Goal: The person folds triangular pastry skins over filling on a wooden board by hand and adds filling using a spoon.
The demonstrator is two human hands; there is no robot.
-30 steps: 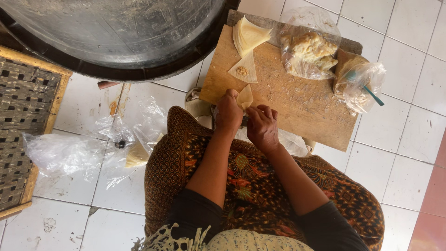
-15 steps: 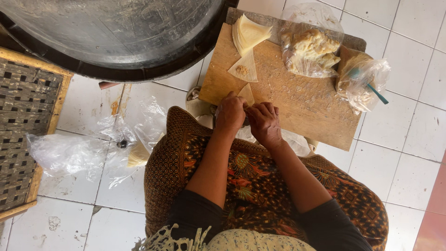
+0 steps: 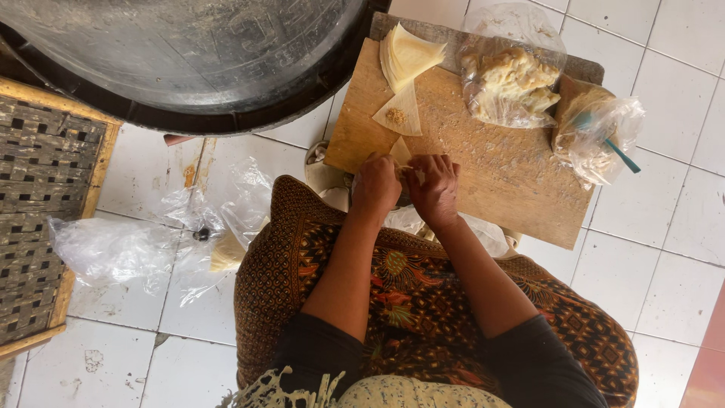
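Both hands, left (image 3: 375,187) and right (image 3: 434,187), pinch a thin pale pastry wrapper (image 3: 401,153), pointed tip aimed away from the person, at the near edge of a rough wooden board (image 3: 483,177). Triangular wrapper stack (image 3: 408,57) further back.

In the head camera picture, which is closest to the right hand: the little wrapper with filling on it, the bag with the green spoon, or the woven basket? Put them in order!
From the right hand:
1. Wrapper with filling, just beyond the hands on the wooden board.
2. Bag with the green spoon, at the board's far right corner.
3. Woven basket, far off at the left edge, on the floor.
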